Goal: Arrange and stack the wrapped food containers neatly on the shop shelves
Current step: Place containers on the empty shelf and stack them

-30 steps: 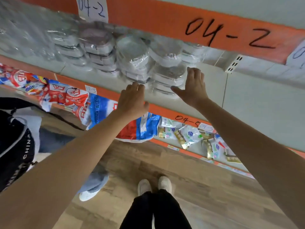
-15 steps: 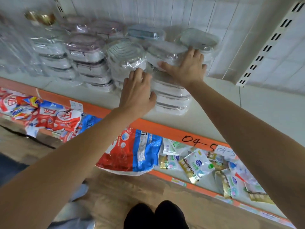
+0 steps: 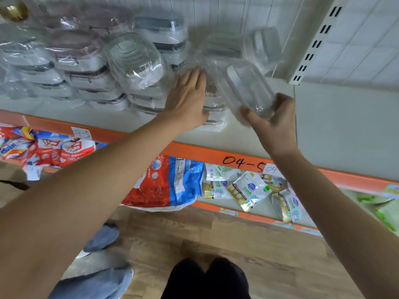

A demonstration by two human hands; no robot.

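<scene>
Several stacks of plastic-wrapped food containers (image 3: 86, 67) stand on the white shelf (image 3: 254, 139) with an orange front edge. My right hand (image 3: 273, 124) grips a clear wrapped container (image 3: 246, 87), lifted and tilted above the shelf, to the right of the stacks. My left hand (image 3: 186, 100) lies flat with straight fingers against the front stack of containers (image 3: 213, 113), touching its side. A round-lidded wrapped container (image 3: 136, 61) leans on the stack to the left. Another container (image 3: 265, 46) stands tilted against the back wall.
A slotted white upright (image 3: 313, 44) divides the shelf at the right; bare shelf lies beyond it. The lower shelf holds a red and blue bag (image 3: 168, 182) and small sachets (image 3: 250, 188). Another person's legs (image 3: 97, 277) stand at the lower left, my feet (image 3: 207, 279) on the wooden floor.
My right hand has lifted a wrapped container off the top of the front stack and drawn it right and toward me. My left hand has shifted right onto the stack's side.
</scene>
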